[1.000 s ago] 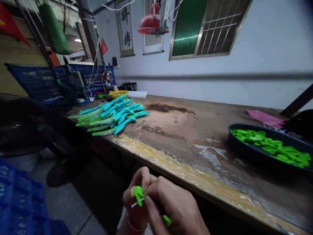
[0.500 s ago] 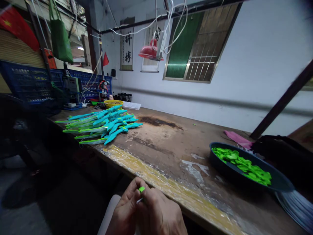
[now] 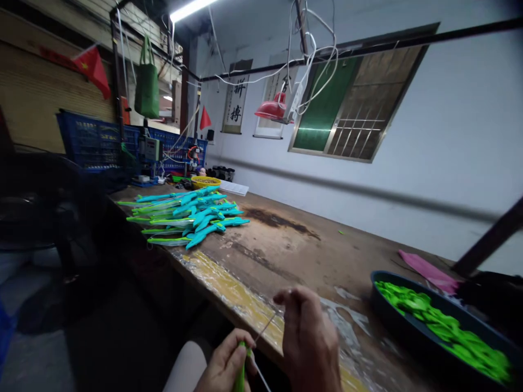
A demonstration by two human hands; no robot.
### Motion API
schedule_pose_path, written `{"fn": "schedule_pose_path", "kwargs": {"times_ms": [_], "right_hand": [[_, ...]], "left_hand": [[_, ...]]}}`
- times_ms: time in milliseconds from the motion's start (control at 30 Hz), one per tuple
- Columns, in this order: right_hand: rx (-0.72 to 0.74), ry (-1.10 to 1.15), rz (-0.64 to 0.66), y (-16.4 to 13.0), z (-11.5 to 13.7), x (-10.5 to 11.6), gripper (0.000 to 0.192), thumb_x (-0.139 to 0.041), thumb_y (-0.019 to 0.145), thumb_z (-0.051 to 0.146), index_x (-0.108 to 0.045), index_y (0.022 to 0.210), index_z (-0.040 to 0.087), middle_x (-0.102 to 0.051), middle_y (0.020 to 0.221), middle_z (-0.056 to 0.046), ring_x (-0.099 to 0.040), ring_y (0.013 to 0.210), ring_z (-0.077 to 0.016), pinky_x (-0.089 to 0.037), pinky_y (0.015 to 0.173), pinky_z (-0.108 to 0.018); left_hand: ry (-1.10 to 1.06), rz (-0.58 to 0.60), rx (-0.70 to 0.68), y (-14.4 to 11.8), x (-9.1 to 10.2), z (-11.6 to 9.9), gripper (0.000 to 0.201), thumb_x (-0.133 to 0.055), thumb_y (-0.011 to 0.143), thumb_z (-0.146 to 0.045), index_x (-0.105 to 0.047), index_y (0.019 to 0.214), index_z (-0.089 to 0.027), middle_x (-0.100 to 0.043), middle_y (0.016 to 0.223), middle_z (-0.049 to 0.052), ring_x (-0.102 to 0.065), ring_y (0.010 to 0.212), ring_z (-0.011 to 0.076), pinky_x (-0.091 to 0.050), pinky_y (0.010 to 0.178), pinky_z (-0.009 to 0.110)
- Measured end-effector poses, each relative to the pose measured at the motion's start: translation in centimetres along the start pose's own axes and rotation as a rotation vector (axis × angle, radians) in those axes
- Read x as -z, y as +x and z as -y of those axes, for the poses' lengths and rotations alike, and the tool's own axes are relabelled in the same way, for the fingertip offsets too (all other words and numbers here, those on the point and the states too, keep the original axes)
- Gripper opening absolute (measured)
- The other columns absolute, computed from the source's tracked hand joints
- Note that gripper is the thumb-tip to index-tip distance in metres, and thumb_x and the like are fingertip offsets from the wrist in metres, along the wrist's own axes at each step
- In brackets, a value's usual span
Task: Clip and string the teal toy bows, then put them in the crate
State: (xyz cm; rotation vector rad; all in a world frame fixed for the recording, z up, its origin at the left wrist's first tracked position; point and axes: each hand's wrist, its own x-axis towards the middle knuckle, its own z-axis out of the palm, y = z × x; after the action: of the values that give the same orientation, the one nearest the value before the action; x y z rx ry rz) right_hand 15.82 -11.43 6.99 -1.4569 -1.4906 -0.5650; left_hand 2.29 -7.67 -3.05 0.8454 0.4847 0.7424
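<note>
At your far left, a pile of turquoise-and-green pieces [image 3: 196, 216] lies on the table [image 3: 281, 258], well apart from your hands. Your left hand [image 3: 223, 363] has its thumb and fingers clamped on a green piece [image 3: 241, 369], its long axis roughly upright in view. From beside those fingertips a thin strand [image 3: 266, 326] slants up toward your right hand [image 3: 311, 337], so the piece sits below and left of your curled right fingers; whether they pinch the strand, I cannot tell. Farther right stands the dark tray [image 3: 384, 314] of green parts [image 3: 441, 325], nearer your right hand.
</note>
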Motion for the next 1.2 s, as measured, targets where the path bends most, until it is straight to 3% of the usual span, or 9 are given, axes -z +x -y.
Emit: {"fn": "schedule_pose_path", "kwargs": {"times_ms": [167, 300, 400, 567, 667, 767, 933, 1067, 1200], "right_hand": [[-0.313, 0.315, 0.290, -2.1, -0.3, 0.4, 0.024, -0.039, 0.106, 0.031, -0.055, 0.090, 0.022, -0.068, 0.076, 0.001, -0.066, 0.060, -0.0126, -0.050, 0.058, -0.019], [-0.247, 0.436, 0.355, -6.2, -0.2, 0.8, 0.021, -0.046, 0.104, 0.033, -0.062, 0.095, 0.022, -0.072, 0.095, -0.005, -0.070, 0.087, -0.0168, -0.054, 0.079, -0.022], [-0.283, 0.530, 0.437, -7.7, 0.2, 0.9, 0.023, -0.051, 0.100, 0.031, -0.063, 0.084, 0.020, -0.069, 0.090, -0.005, -0.067, 0.083, -0.0166, -0.053, 0.076, -0.023], [-0.837, 0.738, 0.322, -8.5, 1.1, -0.3, 0.021, -0.072, 0.085, 0.038, -0.065, 0.080, 0.019, -0.059, 0.068, 0.002, -0.054, 0.061, -0.0124, -0.045, 0.057, -0.020], [-0.991, 0.840, 0.257, -9.0, 1.0, -1.2, 0.030, -0.081, 0.074, 0.041, -0.064, 0.074, 0.017, -0.055, 0.061, 0.003, -0.048, 0.055, -0.0103, -0.040, 0.052, -0.019], [-1.067, 0.868, 0.266, -9.3, 0.8, -1.6, 0.043, -0.085, 0.068, 0.048, -0.056, 0.064, 0.016, -0.051, 0.054, 0.004, -0.042, 0.050, -0.0078, -0.036, 0.048, -0.018], [-1.124, 0.902, 0.225, -9.8, 1.7, -2.4, 0.056, -0.079, 0.069, 0.066, -0.049, 0.067, 0.019, -0.049, 0.048, 0.006, -0.043, 0.038, -0.0079, -0.033, 0.038, -0.018], [-1.096, 0.930, 0.173, -11.2, 2.3, -3.6, 0.051, -0.072, 0.079, 0.065, -0.047, 0.074, 0.021, -0.048, 0.044, 0.008, -0.042, 0.030, -0.0080, -0.029, 0.033, -0.016], [-1.061, 1.056, 0.279, -11.9, 2.4, -3.1, 0.036, -0.063, 0.092, 0.054, -0.048, 0.082, 0.022, -0.053, 0.045, 0.007, -0.047, 0.031, -0.0110, -0.040, 0.037, -0.020]], "left_hand": [[-0.040, 0.018, 0.067, -0.5, -0.6, -0.2, 0.034, -0.074, 0.079, -0.055, -0.061, 0.081, -0.024, -0.052, 0.051, -0.005, -0.038, 0.041, 0.0063, -0.024, 0.042, 0.017], [0.095, -0.032, 0.071, -1.1, -0.3, 0.1, 0.037, -0.067, 0.084, -0.059, -0.058, 0.083, -0.023, -0.047, 0.042, -0.007, -0.034, 0.035, 0.0062, -0.023, 0.039, 0.016], [0.127, -0.037, 0.037, -1.6, -0.1, 0.5, 0.040, -0.068, 0.082, -0.060, -0.058, 0.084, -0.022, -0.049, 0.042, -0.007, -0.038, 0.034, 0.0074, -0.030, 0.037, 0.017], [0.119, 0.020, 0.046, -2.0, -0.3, 0.5, 0.041, -0.070, 0.081, -0.058, -0.058, 0.092, -0.021, -0.055, 0.045, -0.006, -0.046, 0.036, 0.0097, -0.039, 0.039, 0.019], [0.096, 0.050, 0.056, -2.0, -0.3, 0.6, 0.039, -0.067, 0.085, -0.056, -0.056, 0.094, -0.020, -0.055, 0.044, -0.006, -0.045, 0.035, 0.0092, -0.037, 0.039, 0.018], [0.078, 0.067, 0.058, -2.1, -0.2, 0.8, 0.039, -0.065, 0.086, -0.056, -0.055, 0.095, -0.019, -0.054, 0.044, -0.006, -0.044, 0.035, 0.0086, -0.035, 0.039, 0.018], [0.068, 0.068, 0.046, -2.1, -0.1, 1.1, 0.038, -0.061, 0.090, -0.054, -0.055, 0.096, -0.017, -0.052, 0.046, -0.006, -0.042, 0.038, 0.0078, -0.032, 0.041, 0.019], [0.035, 0.062, 0.070, -2.1, -0.3, 0.9, 0.039, -0.065, 0.087, -0.055, -0.055, 0.091, -0.018, -0.052, 0.047, -0.005, -0.042, 0.039, 0.0083, -0.034, 0.041, 0.019], [0.001, 0.027, 0.101, -2.0, -0.4, 0.4, 0.041, -0.064, 0.085, -0.057, -0.056, 0.081, -0.018, -0.048, 0.044, -0.006, -0.040, 0.039, 0.0076, -0.034, 0.040, 0.019]]}}
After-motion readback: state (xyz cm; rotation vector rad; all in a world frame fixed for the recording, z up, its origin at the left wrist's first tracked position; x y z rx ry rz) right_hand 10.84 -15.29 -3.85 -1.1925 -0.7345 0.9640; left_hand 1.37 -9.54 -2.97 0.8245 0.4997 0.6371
